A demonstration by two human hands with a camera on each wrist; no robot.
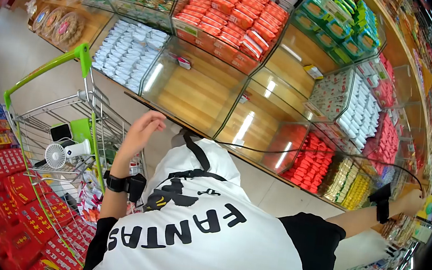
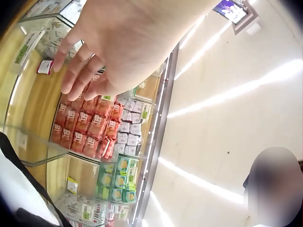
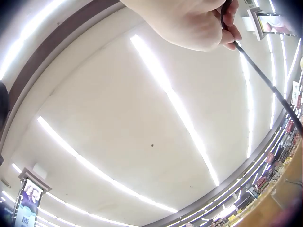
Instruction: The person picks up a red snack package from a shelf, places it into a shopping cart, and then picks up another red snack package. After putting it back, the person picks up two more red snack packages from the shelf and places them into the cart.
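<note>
My left hand [image 1: 143, 131] is held in the air beside the front edge of the snack display, fingers loosely bent with nothing in them. In the left wrist view that hand [image 2: 123, 42] hangs palm-side to the camera, overlapping red snack packets [image 2: 90, 125]. Far out to the right, my right hand [image 1: 409, 203] grips a thin black cord [image 1: 300, 152], which runs across in front of the display towards my waist. The right wrist view has its fingers curled round the black cord [image 3: 267, 80] against the ceiling. A black band [image 1: 124, 183] with a camera circles the left wrist.
A green-handled shopping cart [image 1: 83, 54] stands at left, carrying a white fan [image 1: 56, 156] and packets. Red gift boxes [image 1: 21, 186] are stacked beyond it. Clear-walled bins hold white packets [image 1: 129, 51] and red packets [image 1: 310, 160]; a bare wooden bin [image 1: 194, 92] lies ahead.
</note>
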